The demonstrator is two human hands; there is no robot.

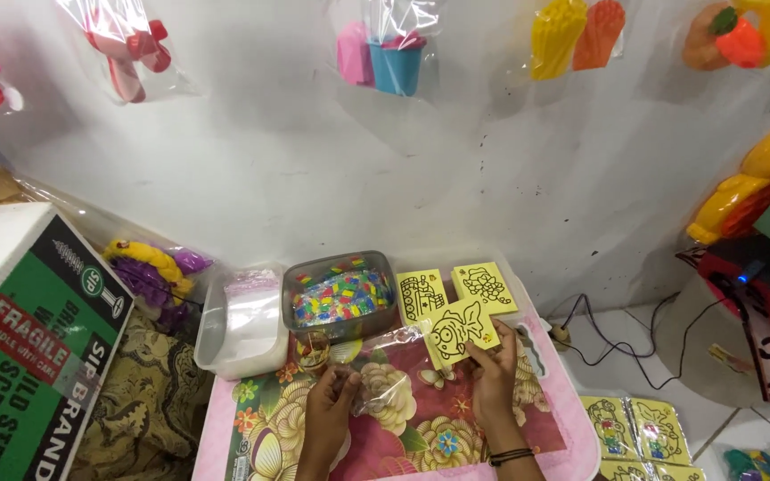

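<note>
My right hand [495, 374] holds a yellow card with a black fish drawing [459, 331] by its lower edge, above a small table with a pink rim and flowered top [421, 436]. My left hand [331, 405] pinches a clear plastic bag [376, 379] that lies crumpled on the table between the hands. Two more yellow picture cards [452, 289] lean behind the held card, at the table's far side.
A grey tub of small coloured pieces [340, 296] and a clear tub of plastic bags [241, 322] stand at the table's back. A green and white cardboard box [28, 356] fills the left. Bagged yellow cards [639, 432] lie on the floor at right, near black cables [617, 343]. Bagged toys hang on the wall.
</note>
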